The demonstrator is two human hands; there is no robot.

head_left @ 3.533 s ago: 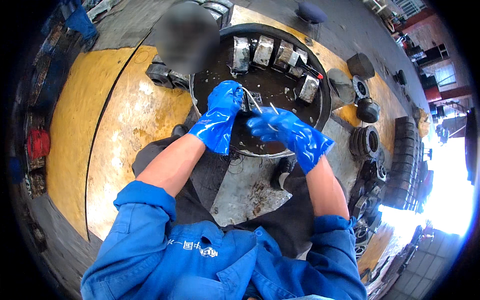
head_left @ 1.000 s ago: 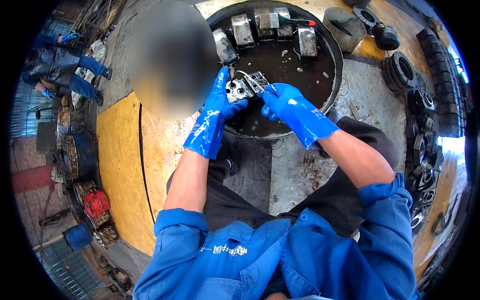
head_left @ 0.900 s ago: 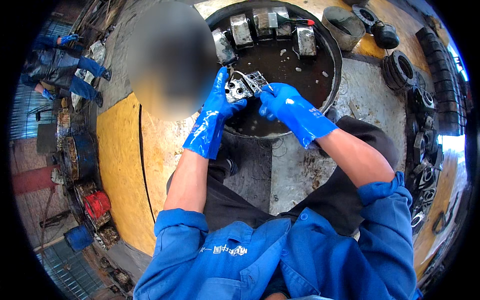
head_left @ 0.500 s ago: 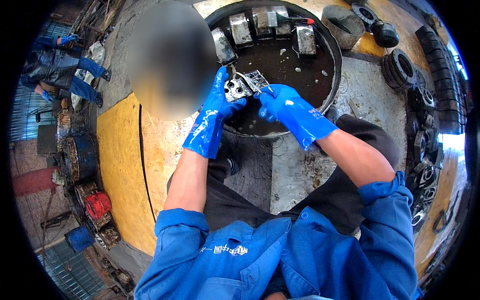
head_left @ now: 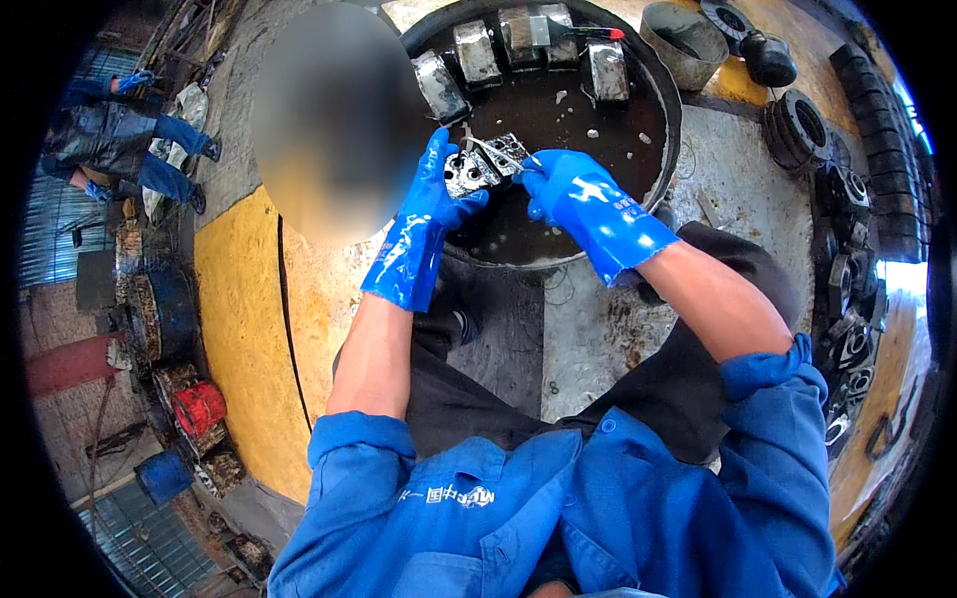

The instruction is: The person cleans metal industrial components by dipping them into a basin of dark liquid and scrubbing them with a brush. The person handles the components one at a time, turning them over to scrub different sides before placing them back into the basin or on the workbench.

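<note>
My left hand [head_left: 439, 199], in a long blue rubber glove, is closed round one side of a wet, shiny metal block [head_left: 471, 173] with round holes. The block is held tilted above a big round tub [head_left: 670, 164] of dark liquid. My right hand [head_left: 563, 189], gloved alike, has its fingers pinched at the block's other end. A thin, pale, curved strip [head_left: 503, 151] runs across the block toward those fingertips. Whether it is a tool or a loose piece I cannot make out.
Several metal blocks [head_left: 608, 72] stand along the tub's far side, with a flat brush [head_left: 578, 33] lying across two. Behind right sits a grey bucket [head_left: 686, 48]. Black ring-shaped parts [head_left: 797, 130] line the right side. Another person [head_left: 115, 135] is at far left.
My right hand has shifted slightly up and right, and its fingers sit differently at the block's end. The pale strip lies at another angle. My left hand keeps its hold.
</note>
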